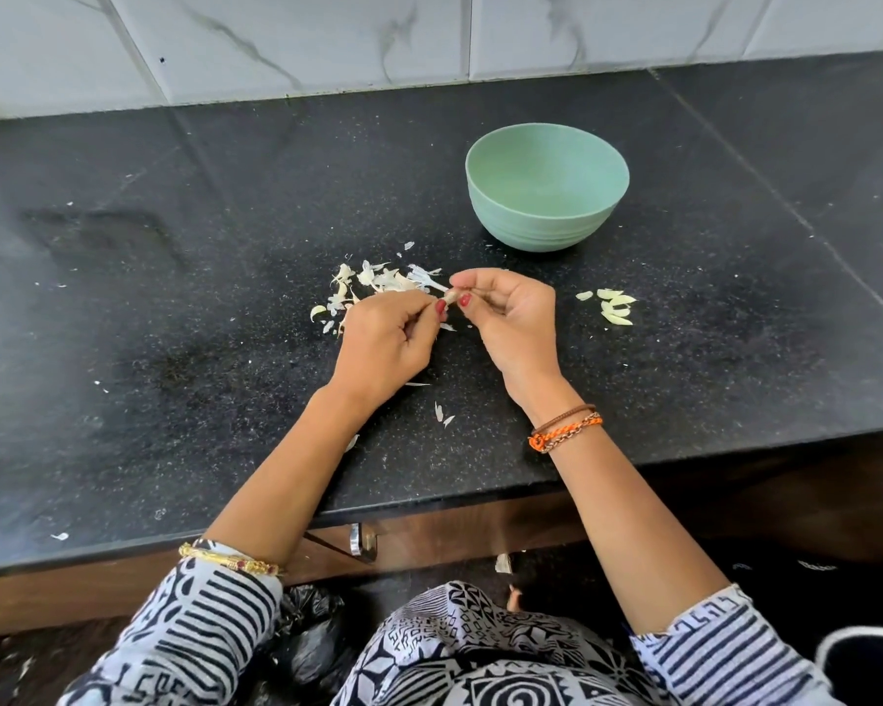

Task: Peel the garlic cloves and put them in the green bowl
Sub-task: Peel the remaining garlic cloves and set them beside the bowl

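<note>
Over the middle of the black counter, my left hand [386,343] and my right hand [508,318] meet, and both pinch one small garlic clove [450,298] between their fingertips. Most of the clove is hidden by the fingers. A pile of papery garlic skins [378,285] lies just behind my left hand. Several pale cloves [615,307] lie in a small group to the right of my right hand. The green bowl [546,188] stands upright behind my hands, to the right, and what shows of its inside looks empty.
The black stone counter [174,298] runs to a white tiled wall [276,38] at the back. Stray skin flakes [442,412] lie between my forearms and near the front edge. Below the counter edge sit a wooden cabinet front and a black plastic bag [312,644].
</note>
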A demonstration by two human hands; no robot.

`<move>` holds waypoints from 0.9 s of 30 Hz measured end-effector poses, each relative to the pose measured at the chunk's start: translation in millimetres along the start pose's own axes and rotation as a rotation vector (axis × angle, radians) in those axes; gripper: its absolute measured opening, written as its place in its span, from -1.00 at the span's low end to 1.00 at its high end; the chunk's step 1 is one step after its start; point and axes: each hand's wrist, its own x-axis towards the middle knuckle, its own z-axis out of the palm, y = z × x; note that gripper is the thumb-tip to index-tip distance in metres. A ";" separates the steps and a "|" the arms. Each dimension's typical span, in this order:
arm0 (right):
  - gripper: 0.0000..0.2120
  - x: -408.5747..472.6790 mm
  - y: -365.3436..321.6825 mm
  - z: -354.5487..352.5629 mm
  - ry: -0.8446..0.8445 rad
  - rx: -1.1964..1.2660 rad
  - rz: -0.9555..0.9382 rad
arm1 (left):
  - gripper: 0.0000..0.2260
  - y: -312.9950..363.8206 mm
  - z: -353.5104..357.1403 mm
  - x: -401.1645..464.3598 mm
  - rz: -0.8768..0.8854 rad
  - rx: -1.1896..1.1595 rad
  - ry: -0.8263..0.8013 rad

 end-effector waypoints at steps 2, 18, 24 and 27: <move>-0.81 -0.5 -0.5 0.0 0.006 0.001 -0.011 | -0.66 0.5 -0.7 -0.1 -0.054 -0.067 -0.008; -0.86 -2.1 0.7 1.6 0.017 -0.045 0.008 | -0.67 -4.6 -0.4 1.3 -0.053 -0.069 0.052; -0.81 -3.8 -0.7 2.0 -0.009 -0.009 -0.011 | -0.67 -2.9 -1.8 0.6 -0.027 -0.057 0.081; -0.82 -4.0 -1.3 0.4 -0.023 0.022 -0.019 | -0.71 -3.1 -2.9 0.3 -0.070 -0.085 0.105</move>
